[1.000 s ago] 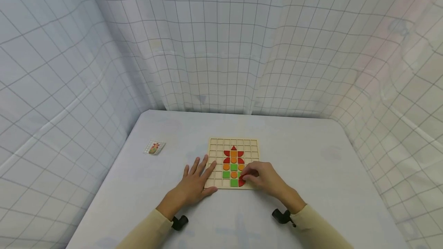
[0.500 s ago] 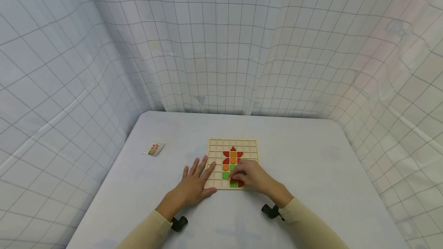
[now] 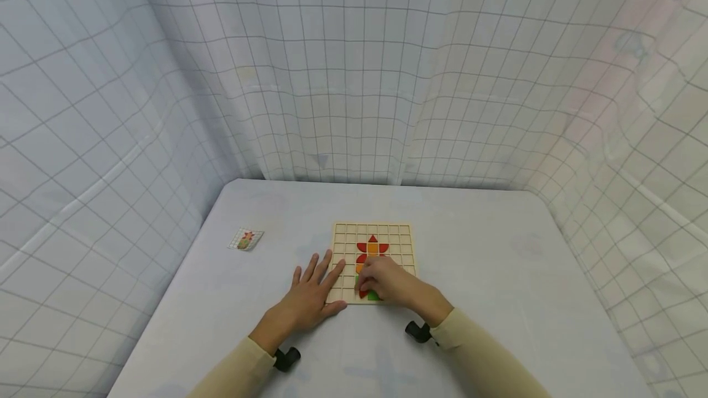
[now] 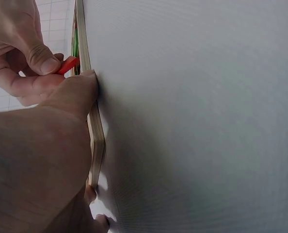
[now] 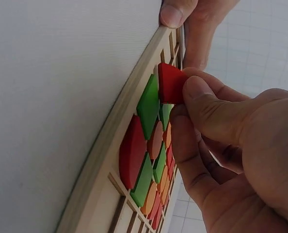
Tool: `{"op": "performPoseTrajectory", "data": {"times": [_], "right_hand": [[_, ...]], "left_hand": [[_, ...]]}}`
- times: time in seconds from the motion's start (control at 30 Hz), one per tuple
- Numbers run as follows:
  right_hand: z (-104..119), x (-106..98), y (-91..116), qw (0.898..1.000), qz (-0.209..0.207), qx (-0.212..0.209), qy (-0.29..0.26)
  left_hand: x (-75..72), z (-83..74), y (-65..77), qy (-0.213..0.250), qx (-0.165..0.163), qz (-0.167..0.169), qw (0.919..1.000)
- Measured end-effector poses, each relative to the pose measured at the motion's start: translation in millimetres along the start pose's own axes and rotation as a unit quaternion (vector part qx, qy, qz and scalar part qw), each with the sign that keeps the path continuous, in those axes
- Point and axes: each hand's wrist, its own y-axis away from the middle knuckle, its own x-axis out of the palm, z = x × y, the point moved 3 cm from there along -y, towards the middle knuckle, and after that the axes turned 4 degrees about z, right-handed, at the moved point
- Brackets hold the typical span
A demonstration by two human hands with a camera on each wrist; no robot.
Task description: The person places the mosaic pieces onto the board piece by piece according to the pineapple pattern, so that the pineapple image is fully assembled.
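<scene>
My right hand [image 3: 389, 280] pinches a red quarter-circle tile [image 5: 170, 85] between thumb and fingers, low over the front rows of a wooden grid board [image 3: 402, 239]. In the right wrist view, the tile stands beside a green square tile [image 5: 149, 107] near the board's front edge. Another red quarter-circle tile [image 5: 133, 153] lies on that green tile's other side. Behind, red, orange and green tiles form a flower-like pattern, partly hidden by the right hand. Fingers spread, my left hand [image 3: 306, 300] rests across the board's left edge, its thumb at the front corner.
A small picture card [image 3: 246, 239] with a red, orange and green grid pattern lies on the white table [image 3: 475, 244] at the left. Gridded white curtains [image 3: 354, 78] rise behind the table and along both sides.
My right hand has moved left across the front rows with the red quarter-circle tile, from the pattern's right side to its left. The left hand stays in place.
</scene>
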Motion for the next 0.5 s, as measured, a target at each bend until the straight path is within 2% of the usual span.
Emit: {"op": "performPoseTrajectory", "data": {"times": [0.1, 0.2, 0.37, 0.43, 0.5], "right_hand": [[0.4, 2.5, -1.1, 1.000, 0.003, -0.001, 0.006], [0.5, 4.4, -1.2, 1.000, 0.001, -0.006, 0.012], [0.0, 6.9, -0.2, 1.000, -0.006, -0.010, 0.017], [0.5, 7.6, 0.8, 1.000, -0.010, -0.011, 0.019], [1.0, 8.0, 1.8, 1.000, -0.013, -0.011, 0.022]], "left_hand": [[-0.9, -1.2, 1.2, 0.006, -0.002, 0.002, 1.0000], [4.6, 2.5, 0.5, -0.001, 0.003, -0.008, 1.0000], [2.1, -0.5, 0.8, -0.008, -0.009, -0.002, 0.9999], [-3.3, -5.8, 1.5, -0.013, -0.022, 0.009, 0.9996], [0.3, -2.2, 0.4, -0.015, -0.016, -0.001, 0.9998]]}}
